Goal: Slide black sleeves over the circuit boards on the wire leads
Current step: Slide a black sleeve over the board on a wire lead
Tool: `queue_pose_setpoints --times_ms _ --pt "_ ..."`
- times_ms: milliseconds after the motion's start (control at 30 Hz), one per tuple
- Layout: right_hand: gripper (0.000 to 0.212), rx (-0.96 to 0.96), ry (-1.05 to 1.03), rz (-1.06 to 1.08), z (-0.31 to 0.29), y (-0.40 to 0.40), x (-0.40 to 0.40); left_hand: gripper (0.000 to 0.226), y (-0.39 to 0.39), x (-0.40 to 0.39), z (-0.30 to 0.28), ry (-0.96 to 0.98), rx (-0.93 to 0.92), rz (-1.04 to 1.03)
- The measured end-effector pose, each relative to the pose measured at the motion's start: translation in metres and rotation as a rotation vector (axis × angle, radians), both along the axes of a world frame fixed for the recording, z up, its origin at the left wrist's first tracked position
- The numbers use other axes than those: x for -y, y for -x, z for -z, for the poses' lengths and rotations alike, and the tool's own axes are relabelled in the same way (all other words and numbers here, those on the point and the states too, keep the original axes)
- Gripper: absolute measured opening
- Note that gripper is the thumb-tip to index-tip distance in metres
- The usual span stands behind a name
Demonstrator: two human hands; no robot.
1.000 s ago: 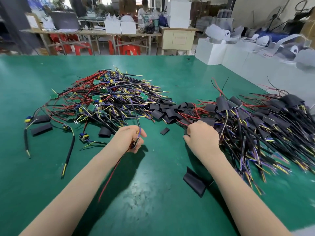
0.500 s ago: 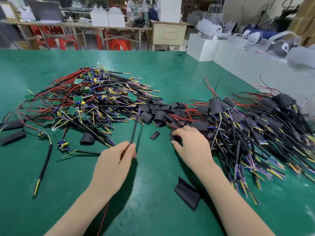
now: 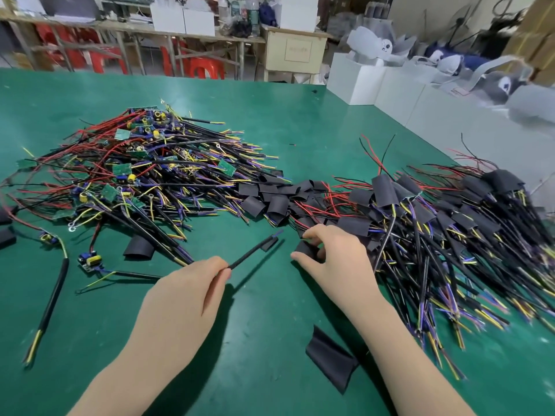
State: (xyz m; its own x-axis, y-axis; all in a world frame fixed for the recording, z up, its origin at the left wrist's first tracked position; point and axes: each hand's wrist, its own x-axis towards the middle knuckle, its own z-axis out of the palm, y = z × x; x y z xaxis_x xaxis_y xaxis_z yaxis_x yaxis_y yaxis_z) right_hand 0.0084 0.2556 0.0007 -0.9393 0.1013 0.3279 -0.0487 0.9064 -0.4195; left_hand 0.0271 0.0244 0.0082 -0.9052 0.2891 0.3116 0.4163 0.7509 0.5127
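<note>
Left hand (image 3: 183, 298) pinches a black lead (image 3: 253, 250), tip angled toward the right hand (image 3: 333, 259) — whose fingers pinch a black sleeve (image 3: 306, 249) off the surface (image 3: 270, 340), likely for threading.

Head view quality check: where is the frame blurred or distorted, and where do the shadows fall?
Head view: the right wire pile smears toward the frame's right edge; the left hand and right hand are sharp; wide-angle bowing bends the green table's far edge; soft shadows lie beside both forearms; mild sheen on the tabletop.
</note>
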Motion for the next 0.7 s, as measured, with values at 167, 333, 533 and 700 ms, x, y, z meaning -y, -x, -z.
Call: queue_pose_setpoints --times_ms 167,333,533,700 --pt "0.033 -0.105 0.34 -0.003 -0.0026 0.0019 0.0003 0.014 0.0013 -0.0014 0.0015 -0.001 -0.022 0.028" --pt "0.02 -0.131 0.544 0.067 -0.0034 0.0029 0.003 0.011 0.0024 -0.0019 -0.0015 -0.006 -0.002 0.047" --pt "0.027 -0.083 0.361 0.085 -0.0011 0.0032 0.0036 0.019 0.0057 0.0019 0.0025 -0.043 0.039 -0.056" --pt "0.051 0.011 0.122 0.086 0.0011 0.0028 0.0023 0.022 0.0101 0.0064 0.0052 -0.025 0.04 -0.067"
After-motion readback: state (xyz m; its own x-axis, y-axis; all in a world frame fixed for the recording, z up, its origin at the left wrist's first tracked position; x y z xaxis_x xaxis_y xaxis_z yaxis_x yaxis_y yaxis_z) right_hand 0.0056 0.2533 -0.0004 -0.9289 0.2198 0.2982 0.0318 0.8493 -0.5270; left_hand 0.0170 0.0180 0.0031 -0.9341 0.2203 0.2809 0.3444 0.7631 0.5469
